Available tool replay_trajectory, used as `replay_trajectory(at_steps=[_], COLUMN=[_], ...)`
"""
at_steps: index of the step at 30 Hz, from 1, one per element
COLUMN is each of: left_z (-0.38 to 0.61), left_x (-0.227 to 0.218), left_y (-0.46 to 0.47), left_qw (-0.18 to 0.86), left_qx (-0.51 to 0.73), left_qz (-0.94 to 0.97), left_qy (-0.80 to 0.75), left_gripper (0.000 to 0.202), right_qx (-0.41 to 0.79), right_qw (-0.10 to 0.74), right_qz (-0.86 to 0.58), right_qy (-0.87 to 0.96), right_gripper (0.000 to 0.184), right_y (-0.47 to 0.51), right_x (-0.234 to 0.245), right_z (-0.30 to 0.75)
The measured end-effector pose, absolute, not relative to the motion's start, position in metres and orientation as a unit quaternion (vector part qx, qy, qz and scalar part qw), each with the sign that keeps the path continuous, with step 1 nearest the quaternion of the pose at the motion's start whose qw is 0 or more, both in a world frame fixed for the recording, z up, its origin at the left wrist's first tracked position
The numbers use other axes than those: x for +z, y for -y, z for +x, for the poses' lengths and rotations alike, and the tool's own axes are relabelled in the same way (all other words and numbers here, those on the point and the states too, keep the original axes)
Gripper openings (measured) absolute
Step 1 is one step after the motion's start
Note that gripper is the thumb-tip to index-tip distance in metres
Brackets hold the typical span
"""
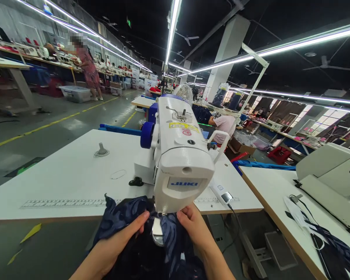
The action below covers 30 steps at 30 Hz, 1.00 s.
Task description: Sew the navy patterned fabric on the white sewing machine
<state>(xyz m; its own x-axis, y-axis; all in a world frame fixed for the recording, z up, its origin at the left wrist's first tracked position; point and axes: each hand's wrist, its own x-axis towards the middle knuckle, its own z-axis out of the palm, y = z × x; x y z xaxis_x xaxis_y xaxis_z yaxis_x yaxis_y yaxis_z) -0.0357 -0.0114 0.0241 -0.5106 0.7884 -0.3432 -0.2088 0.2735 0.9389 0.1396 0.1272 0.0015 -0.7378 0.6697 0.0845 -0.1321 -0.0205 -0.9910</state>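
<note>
A white sewing machine with a blue handwheel stands in front of me on a white table. Dark navy patterned fabric lies around the front of its head and hangs down toward my lap. My left hand pinches the fabric just left of the needle area. On the other side, my right hand has its thumb and fingers closed on the same fabric. Between the hands a shiny metal machine part shows below the head. The needle itself is hidden.
The white table carries a printed ruler, a grey cone-shaped object and a small black piece. At right stands a second table with another machine. A person stands far left; another sits beyond the machine.
</note>
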Motion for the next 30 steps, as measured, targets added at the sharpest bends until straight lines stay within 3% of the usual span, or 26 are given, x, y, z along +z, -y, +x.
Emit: replay_trajectory(at_steps=[4,14,20,22,25,30], left_z=[-0.035,-0.030,-0.026,-0.028,-0.036,-0.045], left_x=[0.025,0.017,0.017,0.015,0.011,0.009], left_y=[0.015,0.022,0.026,0.030,0.037,0.045], left_qw=[0.504,0.494,0.515,0.521,0.572,0.668], left_qx=[0.580,0.606,0.585,0.587,0.582,0.600], left_qz=[0.163,0.206,0.212,0.210,0.220,0.139], left_qy=[-0.619,-0.588,-0.589,-0.584,-0.535,-0.417], left_gripper=[0.040,0.026,0.029,0.021,0.026,0.035], right_qx=[0.676,0.660,0.625,0.636,0.653,0.593], right_qw=[0.290,0.287,0.279,0.242,0.170,-0.049], right_qz=[-0.223,-0.226,-0.275,-0.275,-0.270,-0.308], right_qy=[0.640,0.657,0.675,0.679,0.687,0.743], right_gripper=[0.025,0.026,0.022,0.023,0.019,0.017], right_y=[-0.126,-0.119,-0.103,-0.097,-0.096,-0.110], right_x=[0.000,0.000,0.012,0.016,0.017,-0.020], right_z=[0.144,0.151,0.171,0.188,0.223,0.281])
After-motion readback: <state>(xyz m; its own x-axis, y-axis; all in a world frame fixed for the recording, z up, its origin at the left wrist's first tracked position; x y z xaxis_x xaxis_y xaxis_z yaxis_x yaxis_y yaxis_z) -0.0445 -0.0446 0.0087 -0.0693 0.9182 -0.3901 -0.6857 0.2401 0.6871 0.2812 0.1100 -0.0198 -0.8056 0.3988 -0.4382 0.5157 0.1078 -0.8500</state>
